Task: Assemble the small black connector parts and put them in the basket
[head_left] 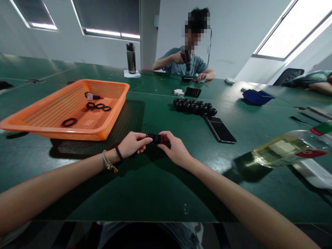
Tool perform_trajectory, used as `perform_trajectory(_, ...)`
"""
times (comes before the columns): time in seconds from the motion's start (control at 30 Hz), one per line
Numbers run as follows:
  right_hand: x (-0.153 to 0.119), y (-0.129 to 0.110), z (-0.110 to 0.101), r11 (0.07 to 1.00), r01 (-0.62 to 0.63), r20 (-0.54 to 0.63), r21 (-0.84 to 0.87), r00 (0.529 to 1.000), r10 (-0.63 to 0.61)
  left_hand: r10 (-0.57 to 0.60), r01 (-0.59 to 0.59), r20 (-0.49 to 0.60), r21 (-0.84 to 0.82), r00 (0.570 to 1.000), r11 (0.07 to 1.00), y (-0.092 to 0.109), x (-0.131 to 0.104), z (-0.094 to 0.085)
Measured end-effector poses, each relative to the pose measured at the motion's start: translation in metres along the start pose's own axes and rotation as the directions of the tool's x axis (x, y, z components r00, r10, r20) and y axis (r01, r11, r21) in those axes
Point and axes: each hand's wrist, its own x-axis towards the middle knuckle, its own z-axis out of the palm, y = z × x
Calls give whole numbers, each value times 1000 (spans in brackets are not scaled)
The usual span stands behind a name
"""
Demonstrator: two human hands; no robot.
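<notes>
The left hand (131,143) pinches one end of a small black part (154,138), its thumb and fingers closed on it; the right hand (177,148) has thumb and bent fingers clamped on the other end. The black part is held over the tabletop (155,193), in from the middle of the near edge. Both forearms slant inward, converging from the sides.

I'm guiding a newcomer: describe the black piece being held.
On the green table, find the orange basket. Right of it, the left hand and right hand grip a small black piece. Unlike the black round parts clustered beyond, it is held between both hands.
</notes>
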Motion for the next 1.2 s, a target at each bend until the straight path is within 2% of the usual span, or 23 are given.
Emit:
perform_trajectory(0.73,1,-1,0,999,-31,36,-20,999,32,-30,30,-9,-12,1000,999,2,-1,1)
perform_trajectory(1.2,1,-1,0,999,-20,0,-34,1000,20,1,0,43,-37,999,999,-1,1,-1)
